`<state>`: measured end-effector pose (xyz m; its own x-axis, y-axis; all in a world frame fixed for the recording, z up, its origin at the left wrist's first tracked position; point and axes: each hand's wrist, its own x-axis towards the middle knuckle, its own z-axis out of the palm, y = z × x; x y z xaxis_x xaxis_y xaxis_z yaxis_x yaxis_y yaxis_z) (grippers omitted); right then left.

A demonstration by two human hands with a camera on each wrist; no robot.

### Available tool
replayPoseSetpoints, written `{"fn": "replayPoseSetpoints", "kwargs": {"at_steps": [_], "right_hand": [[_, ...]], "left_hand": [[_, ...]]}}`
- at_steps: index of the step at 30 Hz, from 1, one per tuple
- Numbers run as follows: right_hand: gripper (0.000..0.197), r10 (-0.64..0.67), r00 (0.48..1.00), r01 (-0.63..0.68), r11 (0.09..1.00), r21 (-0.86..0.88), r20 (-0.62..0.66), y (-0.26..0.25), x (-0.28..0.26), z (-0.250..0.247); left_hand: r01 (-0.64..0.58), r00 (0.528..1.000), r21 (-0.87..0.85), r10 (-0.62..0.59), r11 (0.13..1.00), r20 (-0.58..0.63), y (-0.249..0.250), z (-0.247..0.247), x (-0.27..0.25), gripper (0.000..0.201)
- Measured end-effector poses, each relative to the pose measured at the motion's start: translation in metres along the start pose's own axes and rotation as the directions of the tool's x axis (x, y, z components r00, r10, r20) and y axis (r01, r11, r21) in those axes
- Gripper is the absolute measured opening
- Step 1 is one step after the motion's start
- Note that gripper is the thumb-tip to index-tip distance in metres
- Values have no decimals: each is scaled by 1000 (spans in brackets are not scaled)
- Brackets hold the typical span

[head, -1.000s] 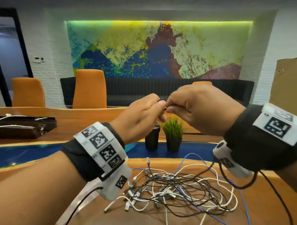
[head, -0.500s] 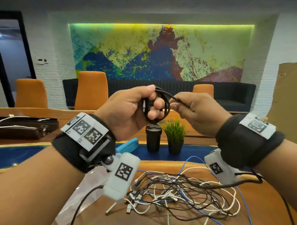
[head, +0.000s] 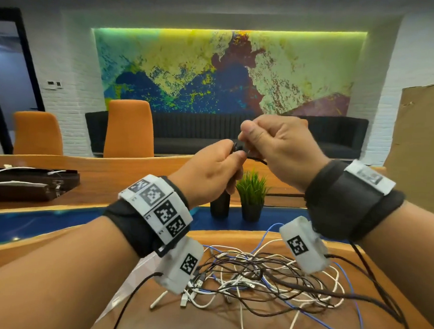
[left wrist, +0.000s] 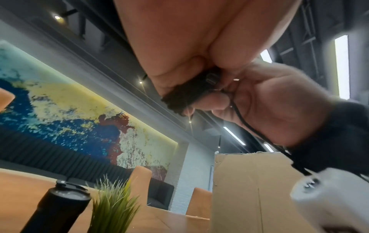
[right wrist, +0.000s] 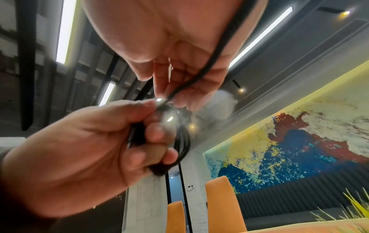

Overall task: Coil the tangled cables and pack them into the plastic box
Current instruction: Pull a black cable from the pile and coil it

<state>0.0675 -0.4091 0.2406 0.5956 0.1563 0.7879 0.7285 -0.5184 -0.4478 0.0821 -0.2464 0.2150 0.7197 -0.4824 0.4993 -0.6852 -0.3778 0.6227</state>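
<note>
A black cable coil is wound round the fingers of my left hand, which grips it at chest height above the table. Only a bit of the black cable coil shows in the head view. My right hand pinches the cable's loose strand right at the coil's top. A plug sticks out of the bundle. Below lies the tangle of white, black and blue cables. The clear plastic box is mostly hidden under my left wrist.
A black bottle and a small potted grass plant stand behind the tangle on the wooden table. A dark tray with white cables sits far left. A cardboard sheet rises at the right.
My left hand has rolled knuckles-up, hiding the coil. My right hand has risen and come in over the coil's top with the strand.
</note>
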Motion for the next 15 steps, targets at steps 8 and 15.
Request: {"fn": "replayPoseSetpoints", "kwargs": {"at_steps": [8,15], "right_hand": [[36,175,826,60,918,392,-537,-16,27,-20],[48,-146,707,47,986,-161,-692,8,38,-53]], "left_hand": [[-77,985,204,43,976,166,-20,37,-7,27],[-122,991,228,105,966,83,-22,6,1,26]]}}
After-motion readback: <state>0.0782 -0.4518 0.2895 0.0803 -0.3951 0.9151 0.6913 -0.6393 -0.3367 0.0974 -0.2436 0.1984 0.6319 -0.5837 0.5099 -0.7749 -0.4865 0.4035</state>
